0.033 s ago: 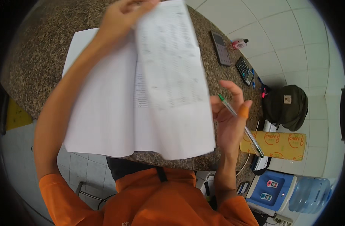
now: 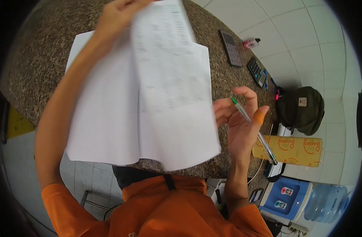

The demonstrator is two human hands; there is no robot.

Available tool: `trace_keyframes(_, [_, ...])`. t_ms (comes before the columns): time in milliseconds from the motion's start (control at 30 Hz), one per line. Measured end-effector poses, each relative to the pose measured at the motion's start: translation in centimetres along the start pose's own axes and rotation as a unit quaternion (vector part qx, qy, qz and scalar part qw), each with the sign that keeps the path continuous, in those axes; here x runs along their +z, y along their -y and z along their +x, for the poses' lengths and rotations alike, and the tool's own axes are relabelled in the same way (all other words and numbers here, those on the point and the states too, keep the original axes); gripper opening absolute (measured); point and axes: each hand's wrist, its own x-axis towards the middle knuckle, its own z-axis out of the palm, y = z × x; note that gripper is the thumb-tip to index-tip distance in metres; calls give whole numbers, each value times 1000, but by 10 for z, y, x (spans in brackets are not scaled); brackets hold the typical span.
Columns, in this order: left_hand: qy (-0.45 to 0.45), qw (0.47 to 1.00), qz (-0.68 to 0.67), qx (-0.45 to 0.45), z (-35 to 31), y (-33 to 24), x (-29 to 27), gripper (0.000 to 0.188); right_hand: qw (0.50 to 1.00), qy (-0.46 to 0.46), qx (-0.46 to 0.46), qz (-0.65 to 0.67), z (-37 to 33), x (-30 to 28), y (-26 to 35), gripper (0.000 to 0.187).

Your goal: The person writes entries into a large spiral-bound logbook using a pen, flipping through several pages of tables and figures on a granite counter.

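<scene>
A stapled or bound stack of printed sheets (image 2: 102, 114) lies spread out on the speckled stone counter. My left hand (image 2: 118, 15) reaches to its far edge and pinches the top of one page (image 2: 173, 79), which is lifted, bowed and smeared by motion. Part of the pinching fingers is cut off by the frame's top. Just right of the papers, my right hand (image 2: 241, 128) is turned palm up with fingers curled. A clear pen (image 2: 260, 136) with a green tip rests in it, between thumb and fingers. An orange wrap (image 2: 259, 116) circles the thumb.
Along the counter's (image 2: 38, 63) right side lie a phone (image 2: 230, 48), a calculator (image 2: 256, 72), a small pink-and-white bottle (image 2: 251, 43) and a dark green bag (image 2: 301, 110). Nearer me are a yellow printed roll (image 2: 293, 151) and a blue water dispenser (image 2: 285, 197).
The lifted page has swung left with my left hand, baring more of the sheet under its right edge. My right hand has shifted only slightly, the pen still in it.
</scene>
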Motion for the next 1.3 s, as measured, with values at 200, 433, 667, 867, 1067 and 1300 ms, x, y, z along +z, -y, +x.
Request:
trace_keyframes(200, [147,981,-60,-109,38,12,-65,38,996,41,-77,18,11,-32,-35,78])
trace_keyframes(433, [7,996,31,-85,26,35,-24,40,997,-76,-25,-22,20,-28,-56,67])
trace_keyframes(667, [-30,969,-212,-125,37,52,-34,36,996,-83,8,-30,29,-32,-57,56])
trace_keyframes(867, [-55,998,-5,36,-30,15,14,35,997,-34,54,38,32,-29,-57,57])
trace_keyframes(1067, [90,944,171,268,-41,-20,48,48,988,19,62,143,23,-29,-64,65])
trace_keyframes(1300, [120,921,208,308,-44,-19,40,50,999,31,-6,-25,16,-17,-48,36])
